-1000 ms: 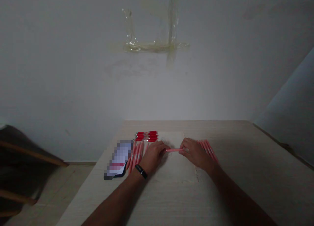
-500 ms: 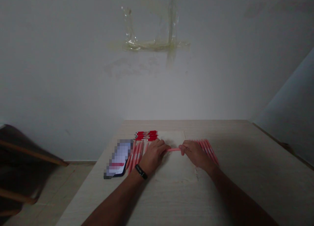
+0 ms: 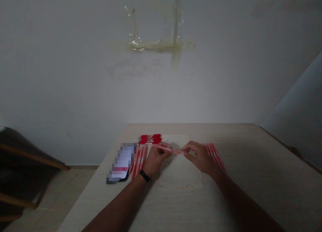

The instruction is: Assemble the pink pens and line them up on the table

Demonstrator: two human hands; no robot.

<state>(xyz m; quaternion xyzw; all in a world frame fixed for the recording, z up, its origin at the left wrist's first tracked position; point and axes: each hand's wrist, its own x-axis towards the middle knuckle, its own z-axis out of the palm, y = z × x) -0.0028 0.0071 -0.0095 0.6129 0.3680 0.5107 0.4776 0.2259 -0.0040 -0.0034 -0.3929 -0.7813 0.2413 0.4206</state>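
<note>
A slim pink pen (image 3: 176, 151) lies slantwise between my two hands, its left end farther from me and higher in the view. My left hand (image 3: 158, 156), with a black band on the wrist, is closed on the pen's middle. At the pen's right end, my right hand (image 3: 200, 156) has its thumb and forefinger pinched on the tip, a little blurred. Underneath both hands is a pale rectangular sheet (image 3: 181, 175). Several pink pens (image 3: 139, 161) lie left of my left hand, and more pink pens (image 3: 214, 154) lie right of my right hand.
Several red pens (image 3: 150, 138) lie in a row at the back left of the wooden table (image 3: 226, 133). A phone (image 3: 123, 161) with a pixelated screen is near the left edge. Behind stands a wall (image 3: 161, 94) with clear tape; a dark chair (image 3: 22, 171) is at the left.
The pink pen has tilted from level to slanted, and more of its left part now shows past my left hand. My right hand's fingers have shifted and loosened slightly around its end.
</note>
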